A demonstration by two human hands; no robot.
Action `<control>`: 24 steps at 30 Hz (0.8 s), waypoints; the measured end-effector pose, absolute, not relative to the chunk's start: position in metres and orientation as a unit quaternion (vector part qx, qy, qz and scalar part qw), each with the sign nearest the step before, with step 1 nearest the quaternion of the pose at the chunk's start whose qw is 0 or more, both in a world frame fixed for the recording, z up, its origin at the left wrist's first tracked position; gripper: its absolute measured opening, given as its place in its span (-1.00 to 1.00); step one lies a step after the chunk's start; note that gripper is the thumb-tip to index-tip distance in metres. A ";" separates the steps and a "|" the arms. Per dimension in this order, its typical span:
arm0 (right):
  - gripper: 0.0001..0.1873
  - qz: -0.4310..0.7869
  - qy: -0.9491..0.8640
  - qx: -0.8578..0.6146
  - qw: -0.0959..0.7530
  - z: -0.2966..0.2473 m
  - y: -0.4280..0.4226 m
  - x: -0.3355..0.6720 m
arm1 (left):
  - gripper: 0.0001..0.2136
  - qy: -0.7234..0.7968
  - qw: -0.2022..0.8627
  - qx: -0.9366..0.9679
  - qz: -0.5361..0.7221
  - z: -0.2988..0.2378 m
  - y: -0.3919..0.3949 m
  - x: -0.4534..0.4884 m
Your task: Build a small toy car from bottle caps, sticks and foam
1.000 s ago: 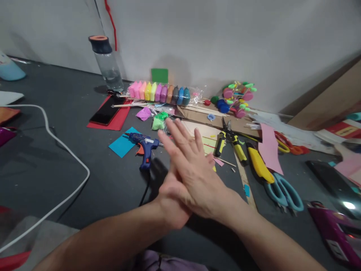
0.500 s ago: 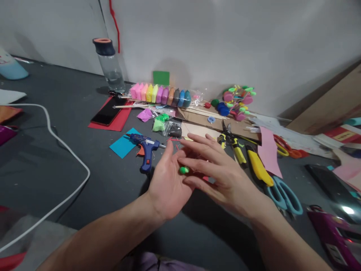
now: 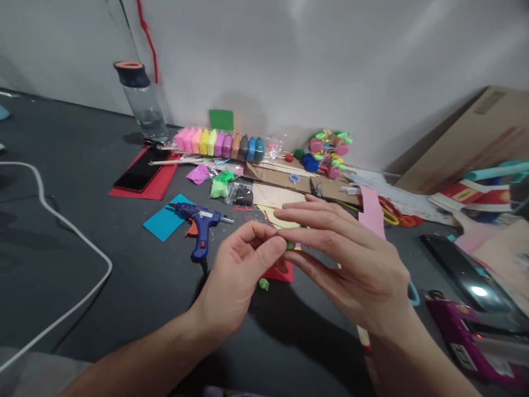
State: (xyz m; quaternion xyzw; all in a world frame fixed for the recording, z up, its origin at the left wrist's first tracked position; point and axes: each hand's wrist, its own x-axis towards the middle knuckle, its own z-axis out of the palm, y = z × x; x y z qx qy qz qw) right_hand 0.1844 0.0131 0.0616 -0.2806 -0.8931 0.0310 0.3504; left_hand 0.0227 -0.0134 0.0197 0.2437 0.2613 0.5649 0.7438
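Observation:
A small piece of green clay (image 3: 290, 245) sits between my two hands, mostly covered by fingertips. My left hand (image 3: 235, 273) pinches it between thumb and bent index finger. From the right, my right hand (image 3: 355, 264) closes thumb and index finger on the same piece, its other fingers stretched out above. Below my left fingers, another lump of green clay (image 3: 263, 284) lies on the dark table near a red sheet (image 3: 283, 273). A blue glue gun (image 3: 202, 226) rests left of my hands, partly on a blue paper square (image 3: 163, 223).
Packs of coloured clay (image 3: 219, 144) line the back beside a water bottle (image 3: 144, 105). A phone (image 3: 138, 168) lies on red paper at left, near a white cable (image 3: 78, 231). Pliers (image 3: 316, 188), pink paper (image 3: 372, 212) and a purple device (image 3: 463, 336) are at right.
The green clay has gone from my open left palm to between fingertips. My left hand has turned and closed into a pinch. The view has shifted to the right.

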 end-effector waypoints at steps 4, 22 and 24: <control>-0.73 0.037 -0.887 -0.284 0.362 0.063 0.013 0.185 | -0.87 0.255 0.747 0.236 0.566 0.022 -0.011 0.023; -0.66 0.067 -0.866 -0.282 0.408 0.063 0.008 0.188 | -0.87 0.223 0.742 0.275 0.569 0.018 -0.011 0.023; -0.67 0.063 -0.869 -0.277 0.406 0.062 0.009 0.187 | -0.89 0.235 0.740 0.280 0.564 0.017 -0.011 0.023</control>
